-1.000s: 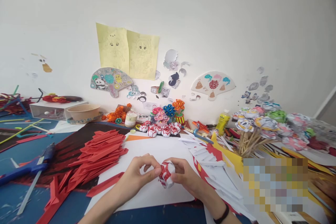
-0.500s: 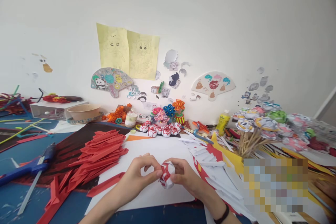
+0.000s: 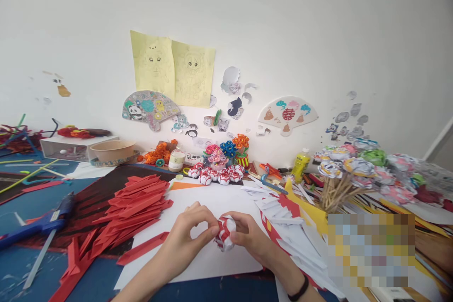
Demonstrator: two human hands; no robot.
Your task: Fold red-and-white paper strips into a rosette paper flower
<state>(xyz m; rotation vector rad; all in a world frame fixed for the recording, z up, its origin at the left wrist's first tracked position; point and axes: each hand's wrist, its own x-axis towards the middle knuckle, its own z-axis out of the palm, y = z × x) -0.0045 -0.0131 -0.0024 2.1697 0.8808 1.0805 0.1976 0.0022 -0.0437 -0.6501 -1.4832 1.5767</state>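
A small ball of folded red and white paper (image 3: 225,236) is held above a white paper sheet (image 3: 198,264). My right hand (image 3: 249,235) grips its right side, thumb in front and fingers behind. At its left edge my left hand (image 3: 193,231) pinches the folds between thumb and index finger. Left of my hands lies a pile of folded red paper strips (image 3: 136,205). Folded white paper strips (image 3: 297,236) are spread to the right. Several similar red and white balls (image 3: 205,177) sit in a row at the back.
A blue glue gun (image 3: 58,214) lies at the left with its glue stick. Along the wall stand a beige bowl (image 3: 113,151), a jar (image 3: 176,161) and a yellow bottle (image 3: 301,166). Paper flowers on sticks (image 3: 339,188) stand at the right.
My hands and the paper ball stay in nearly the same place. The ball has shifted very slightly, and my left fingers have adjusted a little at its edge.
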